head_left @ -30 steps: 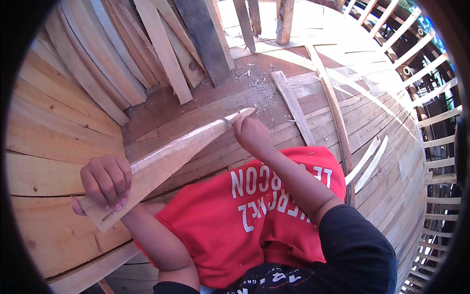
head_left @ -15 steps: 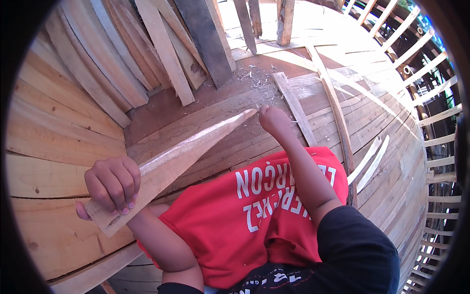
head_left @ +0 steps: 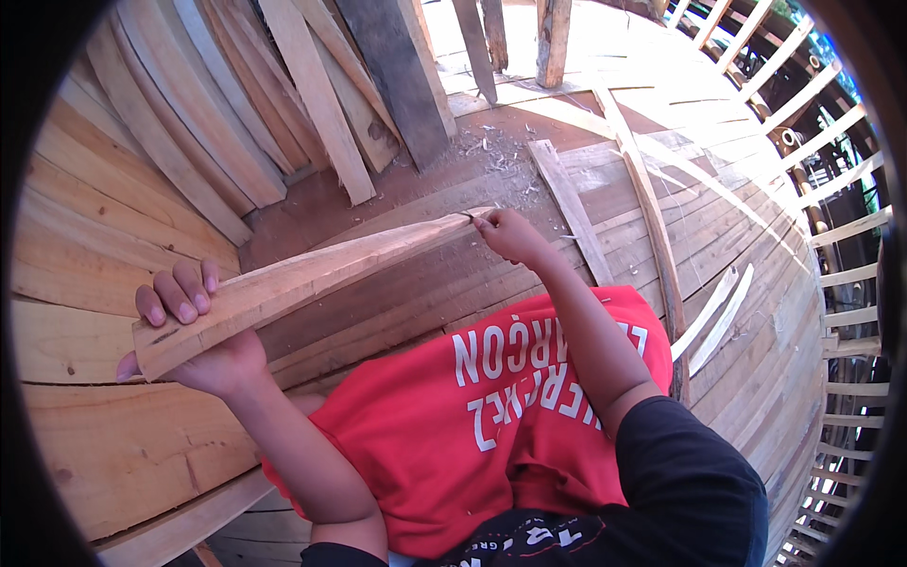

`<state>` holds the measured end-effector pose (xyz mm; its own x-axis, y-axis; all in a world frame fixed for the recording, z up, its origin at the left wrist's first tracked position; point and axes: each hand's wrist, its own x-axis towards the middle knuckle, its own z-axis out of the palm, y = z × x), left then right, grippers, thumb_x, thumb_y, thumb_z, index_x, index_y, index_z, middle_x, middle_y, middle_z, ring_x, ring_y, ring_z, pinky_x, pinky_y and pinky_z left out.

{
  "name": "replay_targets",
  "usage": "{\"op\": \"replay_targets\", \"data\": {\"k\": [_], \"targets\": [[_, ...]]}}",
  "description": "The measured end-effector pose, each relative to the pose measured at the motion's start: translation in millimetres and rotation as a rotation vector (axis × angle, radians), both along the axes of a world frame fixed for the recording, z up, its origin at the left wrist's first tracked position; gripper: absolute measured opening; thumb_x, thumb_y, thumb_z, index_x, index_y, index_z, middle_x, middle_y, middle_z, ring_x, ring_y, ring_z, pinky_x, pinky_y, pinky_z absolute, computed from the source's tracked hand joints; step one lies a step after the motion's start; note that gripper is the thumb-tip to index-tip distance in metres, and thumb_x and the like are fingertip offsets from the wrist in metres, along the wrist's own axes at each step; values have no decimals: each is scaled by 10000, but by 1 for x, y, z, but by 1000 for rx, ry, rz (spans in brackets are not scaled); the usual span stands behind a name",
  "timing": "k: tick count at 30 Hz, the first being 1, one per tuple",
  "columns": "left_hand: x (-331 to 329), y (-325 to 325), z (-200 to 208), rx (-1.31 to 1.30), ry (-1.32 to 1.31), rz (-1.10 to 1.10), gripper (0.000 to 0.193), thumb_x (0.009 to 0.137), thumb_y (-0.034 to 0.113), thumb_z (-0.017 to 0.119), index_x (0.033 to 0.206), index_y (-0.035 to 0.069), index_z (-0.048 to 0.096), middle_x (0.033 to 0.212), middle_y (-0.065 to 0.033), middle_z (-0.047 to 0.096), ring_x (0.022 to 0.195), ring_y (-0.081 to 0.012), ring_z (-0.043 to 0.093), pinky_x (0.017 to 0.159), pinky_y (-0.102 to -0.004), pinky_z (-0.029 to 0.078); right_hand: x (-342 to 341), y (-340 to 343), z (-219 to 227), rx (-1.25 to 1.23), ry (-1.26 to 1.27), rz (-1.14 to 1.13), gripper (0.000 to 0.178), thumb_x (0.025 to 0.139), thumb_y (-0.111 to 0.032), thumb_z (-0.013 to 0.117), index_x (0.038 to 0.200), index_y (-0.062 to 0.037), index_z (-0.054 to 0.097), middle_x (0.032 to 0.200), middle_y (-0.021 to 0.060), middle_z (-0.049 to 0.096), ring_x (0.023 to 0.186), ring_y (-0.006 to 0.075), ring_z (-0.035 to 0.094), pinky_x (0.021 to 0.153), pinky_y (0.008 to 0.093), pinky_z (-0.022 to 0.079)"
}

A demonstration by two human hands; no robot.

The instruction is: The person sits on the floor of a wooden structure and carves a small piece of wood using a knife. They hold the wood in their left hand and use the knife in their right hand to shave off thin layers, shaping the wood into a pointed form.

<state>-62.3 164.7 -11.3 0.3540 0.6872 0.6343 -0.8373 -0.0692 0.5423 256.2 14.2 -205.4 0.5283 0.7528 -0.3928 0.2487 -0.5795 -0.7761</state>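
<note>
A long, tapered wooden plank [head_left: 321, 274] slants across in front of me, its wide end at the left and its narrow tip farther off. My left hand [head_left: 203, 321] is closed around the wide end, the palm beneath and the fingers wrapped over the upper edge. At the narrow tip my right hand [head_left: 510, 236] is held in a pinch. A small dark thing shows between its fingertips and the wood, too small to name. Red cloth with white lettering [head_left: 453, 406] covers my lap below the plank.
Several boards [head_left: 217, 104] lean upright at the left beside a curved plank wall [head_left: 104, 435]. Wood shavings [head_left: 496, 156] lie on the plank floor [head_left: 756, 387]. A long thin strip [head_left: 647, 208] and two pale offcuts [head_left: 718, 317] lie at the right, near a slatted railing [head_left: 855, 307].
The plank's wide end has risen and rolled, so its edge face shows. My left palm has turned under it. The right hand has moved slightly left, against the tip.
</note>
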Motion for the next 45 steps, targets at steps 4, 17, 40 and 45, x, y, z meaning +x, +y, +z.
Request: {"op": "replay_targets", "data": {"k": [4,17,40,45], "targets": [[14,-5,1,-238,47,398,623,849,687,554,1075,106,566,920,-34,573,952,-193,555,890,-340,459,-5,5,6,47,8,-46,453,971,-421,550,926,21,640,576,42,526,429,134,484,400,319,373],[34,-34,7,-125,113,505,660,920,631,435,1215,43,488,995,-116,593,916,-336,612,913,-561,473,-28,4,13,131,-63,27,514,975,-399,493,884,81,654,777,274,659,798,426,661,758,487,492],[38,-70,4,31,-25,175,788,777,753,287,1059,53,513,845,-177,570,789,-391,606,816,-590,467,-69,-8,58,55,-238,-245,504,957,-314,340,888,76,652,926,336,640,927,497,623,872,548,478],[44,-84,15,164,22,86,694,781,663,347,1039,41,513,858,-161,562,856,-378,601,937,-610,428,-27,-22,-5,112,-379,-139,545,961,-328,327,887,108,646,949,360,628,974,509,607,914,546,458]]}}
